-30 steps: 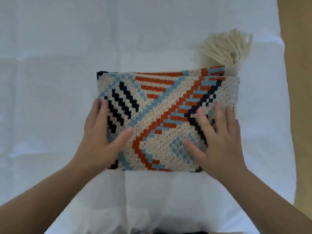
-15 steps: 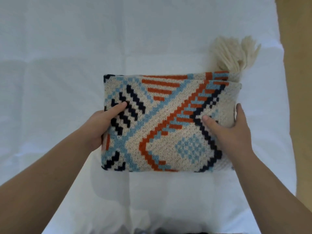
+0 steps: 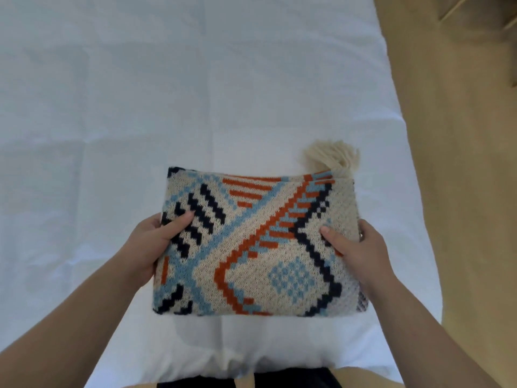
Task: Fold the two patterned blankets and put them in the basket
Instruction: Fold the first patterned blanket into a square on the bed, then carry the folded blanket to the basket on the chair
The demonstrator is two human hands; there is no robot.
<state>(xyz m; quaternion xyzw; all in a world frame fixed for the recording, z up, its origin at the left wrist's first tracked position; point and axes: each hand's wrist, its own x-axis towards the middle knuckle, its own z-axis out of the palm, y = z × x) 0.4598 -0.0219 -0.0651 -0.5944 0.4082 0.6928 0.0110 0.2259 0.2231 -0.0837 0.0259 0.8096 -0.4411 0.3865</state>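
A folded knit blanket (image 3: 251, 247) in cream with orange, light blue and navy geometric shapes is held up above the white bed. My left hand (image 3: 152, 245) grips its left edge, thumb on top and fingers underneath. My right hand (image 3: 361, 250) grips the right edge the same way. A cream tassel fringe (image 3: 333, 156) sticks out at the blanket's far right corner. No second blanket and no basket are in view.
A white sheet covers the bed (image 3: 140, 107), which fills most of the view. A wooden floor (image 3: 461, 163) runs along the bed's right side, with pale wooden furniture (image 3: 486, 7) at the top right corner.
My hands went from lying flat on top of the blanket to gripping its left and right edges. The blanket has been lifted off the sheet and brought closer to me.
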